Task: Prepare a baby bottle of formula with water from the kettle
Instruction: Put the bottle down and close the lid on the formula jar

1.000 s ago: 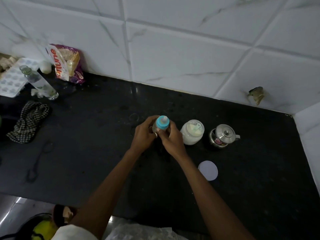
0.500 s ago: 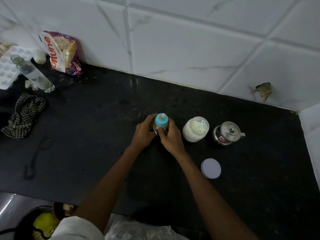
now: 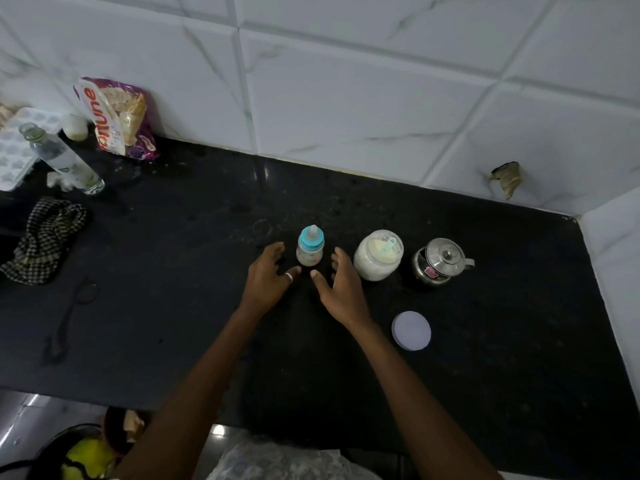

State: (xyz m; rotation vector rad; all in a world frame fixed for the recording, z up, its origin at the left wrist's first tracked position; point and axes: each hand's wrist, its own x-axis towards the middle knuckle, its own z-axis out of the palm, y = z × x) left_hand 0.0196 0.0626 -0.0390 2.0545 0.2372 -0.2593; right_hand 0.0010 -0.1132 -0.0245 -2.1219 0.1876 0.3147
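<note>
A small baby bottle (image 3: 310, 249) with a blue collar and clear teat stands upright on the black counter (image 3: 173, 306), holding pale liquid. My left hand (image 3: 268, 277) is just to its left and my right hand (image 3: 341, 284) just to its right. Both hands have spread fingers and touch nothing. Right of the bottle stands an uncapped jar of white formula powder (image 3: 378, 254) with a scoop inside. Further right is a small steel kettle (image 3: 440, 261) with its lid on. The jar's white lid (image 3: 411, 330) lies flat nearer me.
At the far left stand a clear glass bottle (image 3: 60, 160), a snack packet (image 3: 116, 117) against the tiled wall, a white tray (image 3: 14, 147) and a checked cloth (image 3: 45, 240). The counter's front edge runs below my forearms.
Both hands were closed around the bottle and its blue top. They have let go and pulled back slightly, leaving the bottle standing on its own.
</note>
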